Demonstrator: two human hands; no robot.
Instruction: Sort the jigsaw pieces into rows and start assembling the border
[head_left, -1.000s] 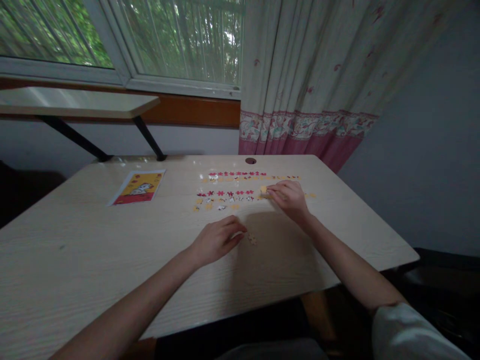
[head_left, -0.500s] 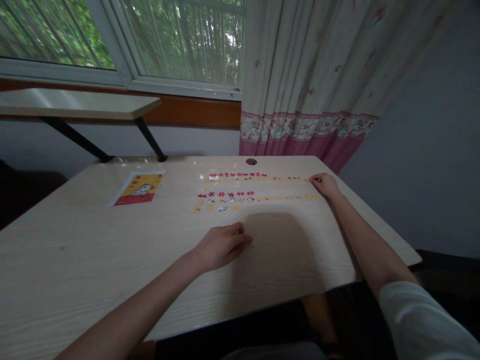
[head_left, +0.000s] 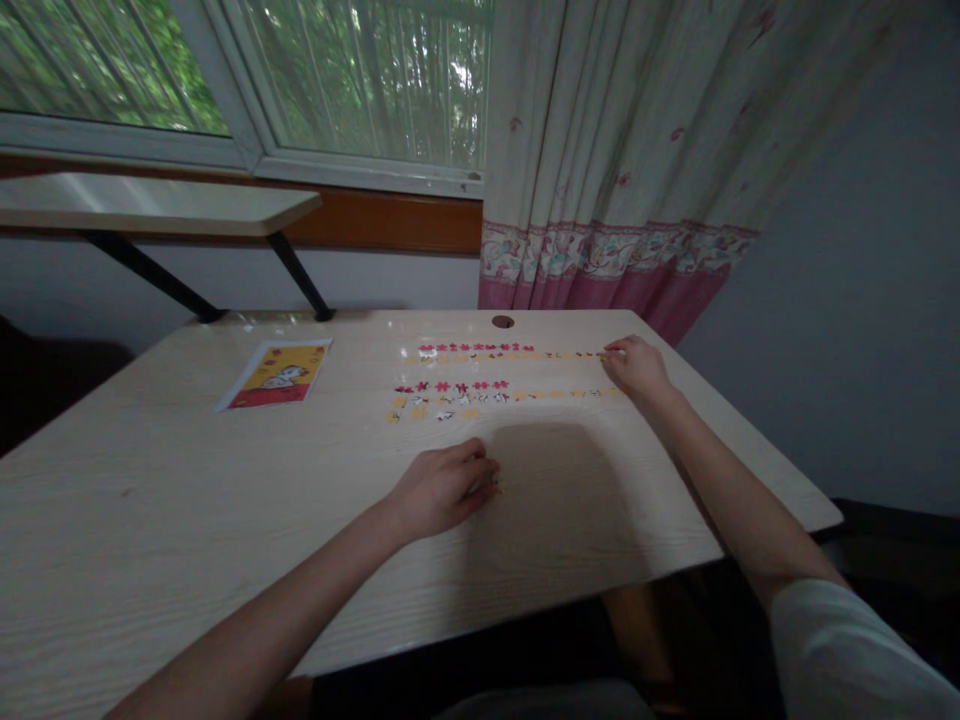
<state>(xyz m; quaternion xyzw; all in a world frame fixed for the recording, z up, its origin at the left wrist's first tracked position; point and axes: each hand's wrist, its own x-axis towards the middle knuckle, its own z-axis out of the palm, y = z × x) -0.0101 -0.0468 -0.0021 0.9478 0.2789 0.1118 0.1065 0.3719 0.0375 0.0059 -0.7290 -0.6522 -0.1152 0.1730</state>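
Note:
My left hand point(head_left: 442, 488) hovers low over the near middle of the table, fingers closed around a small puzzle piece point(head_left: 499, 486) whose edge peeks out at the fingertips. Farther off, my right hand point(head_left: 637, 370) is at the right end of a row of yellow puzzle pieces point(head_left: 517, 357). Its thumb and fingers pinch together on a piece there, mostly hidden by the fingertips. Red pieces point(head_left: 476, 348) lie in a row just behind. Closer in are another red row point(head_left: 442, 386), a yellow and white row point(head_left: 555, 394), and several loose pieces point(head_left: 445, 415).
A printed picture sheet point(head_left: 277, 377) in yellow and red lies on the left of the wooden table point(head_left: 225, 520). Behind it a raised shelf point(head_left: 165, 205) stands on black legs. A cable hole point(head_left: 503, 322) is near the back edge, below the curtain point(head_left: 585, 250).
My right hand has shifted a little left along the far yellow row. The fingers of my left hand have moved slightly, and more of the piece shows there.

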